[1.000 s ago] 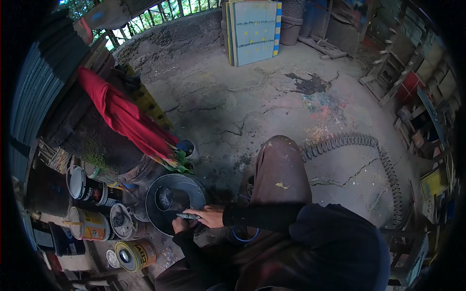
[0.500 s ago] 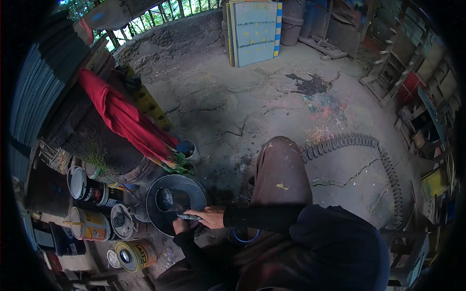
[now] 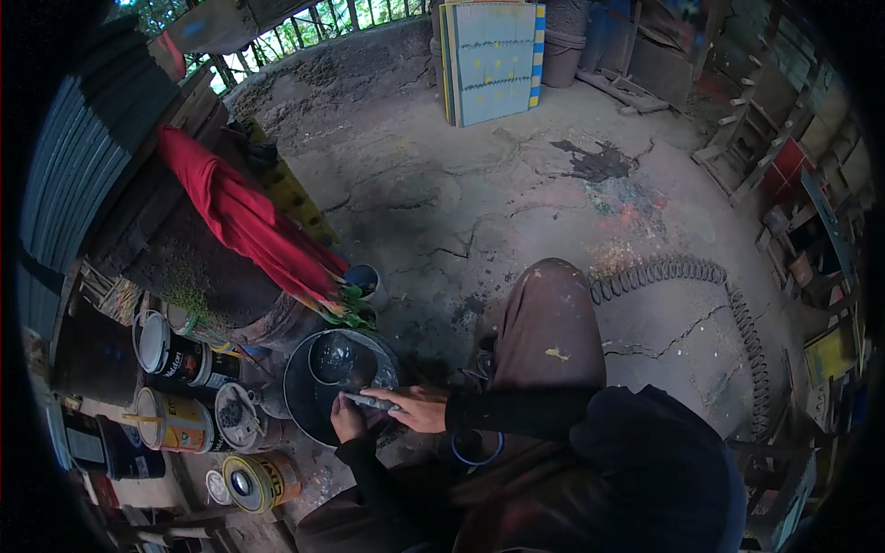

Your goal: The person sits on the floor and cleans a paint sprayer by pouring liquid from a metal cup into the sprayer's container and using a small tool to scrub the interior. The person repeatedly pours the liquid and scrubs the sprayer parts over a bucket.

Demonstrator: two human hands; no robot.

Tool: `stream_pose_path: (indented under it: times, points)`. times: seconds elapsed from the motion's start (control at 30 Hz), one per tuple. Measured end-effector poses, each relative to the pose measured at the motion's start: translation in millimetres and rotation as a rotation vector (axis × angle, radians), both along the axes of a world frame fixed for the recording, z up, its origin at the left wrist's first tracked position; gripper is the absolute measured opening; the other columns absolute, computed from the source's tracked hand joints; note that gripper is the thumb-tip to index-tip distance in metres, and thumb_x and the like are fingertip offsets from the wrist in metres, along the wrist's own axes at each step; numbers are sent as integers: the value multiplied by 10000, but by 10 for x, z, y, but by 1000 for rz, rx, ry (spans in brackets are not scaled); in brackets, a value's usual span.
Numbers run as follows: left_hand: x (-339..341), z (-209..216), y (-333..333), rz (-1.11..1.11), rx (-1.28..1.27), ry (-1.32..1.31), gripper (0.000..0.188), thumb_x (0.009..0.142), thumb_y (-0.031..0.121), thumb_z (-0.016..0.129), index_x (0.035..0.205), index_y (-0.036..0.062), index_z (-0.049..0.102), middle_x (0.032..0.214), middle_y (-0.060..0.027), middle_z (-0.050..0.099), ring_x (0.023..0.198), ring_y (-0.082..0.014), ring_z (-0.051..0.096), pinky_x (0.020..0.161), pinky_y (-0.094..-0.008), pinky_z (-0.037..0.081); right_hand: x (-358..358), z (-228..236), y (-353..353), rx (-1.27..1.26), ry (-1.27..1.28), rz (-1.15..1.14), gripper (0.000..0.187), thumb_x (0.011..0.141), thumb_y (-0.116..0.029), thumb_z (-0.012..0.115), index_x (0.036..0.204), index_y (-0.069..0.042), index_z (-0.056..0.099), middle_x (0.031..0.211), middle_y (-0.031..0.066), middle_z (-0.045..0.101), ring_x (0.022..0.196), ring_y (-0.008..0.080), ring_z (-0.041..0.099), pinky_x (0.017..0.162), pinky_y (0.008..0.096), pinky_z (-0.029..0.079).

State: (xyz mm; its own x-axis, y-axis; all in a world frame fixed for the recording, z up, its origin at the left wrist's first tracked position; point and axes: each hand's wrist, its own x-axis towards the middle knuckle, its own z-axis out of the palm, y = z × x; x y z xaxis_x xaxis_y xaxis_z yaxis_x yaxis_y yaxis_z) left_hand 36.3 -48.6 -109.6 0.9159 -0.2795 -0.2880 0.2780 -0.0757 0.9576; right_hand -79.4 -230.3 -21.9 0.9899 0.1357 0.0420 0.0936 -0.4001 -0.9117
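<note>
Over a wide dark basin (image 3: 297, 405), my right hand (image 3: 422, 409) holds a slim grey tool (image 3: 372, 402), its kind too small to make out. My left hand (image 3: 348, 420) is closed at the tool's left end, by the basin's near side; its fingertips are partly hidden, and it seems to grip that end. Inside the basin sits a round dark container (image 3: 332, 358) with shiny contents. Both forearms wear black sleeves.
Paint buckets (image 3: 172, 419) and a yellow can (image 3: 262, 483) crowd the left. A red cloth (image 3: 241, 217) hangs by a small pot (image 3: 363, 280). A coiled hose (image 3: 678, 267) curves across the cracked floor at right. Painted boards (image 3: 498, 64) lean at the back.
Both hands have risen slightly with the grey tool, and more of it shows. The whole view has shifted a little, moving the surroundings rightward.
</note>
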Motion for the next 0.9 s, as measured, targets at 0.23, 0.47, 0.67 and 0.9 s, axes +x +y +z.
stream_pose_path:
  times: [0.23,0.47,0.67,0.9]
  points:
    - [-127,62,-398,122,379,-202,428,965,385,426,1119,1,534,754,-113,603,519,-165,537,459,-282,425,-139,714,-790,95,-150,-179,597,874,-63,517,1413,-171,283,1145,199,572,944,383,604,811,405,481]
    - [-392,243,-900,5,715,-433,440,961,343,434,1095,-56,561,1003,-253,618,931,-370,601,793,-393,458,146,712,-2491,-53,-33,-351,535,893,-133,534,1380,-157,313,1085,194,595,1009,347,595,851,378,452]
    - [-497,382,-1078,-61,992,-463,404,943,333,442,1109,-18,555,982,-242,611,894,-399,584,778,-435,454,637,-238,-3971,129,154,-603,516,910,-183,552,1370,-135,323,837,72,616,531,162,549,489,309,462]
    - [-523,308,-1140,-22,1177,-467,305,884,254,556,1088,32,599,1062,-194,617,938,-338,596,819,-408,482,1076,-1385,-5500,394,205,-717,431,898,-187,574,1285,-139,391,766,28,607,443,106,483,370,265,406]
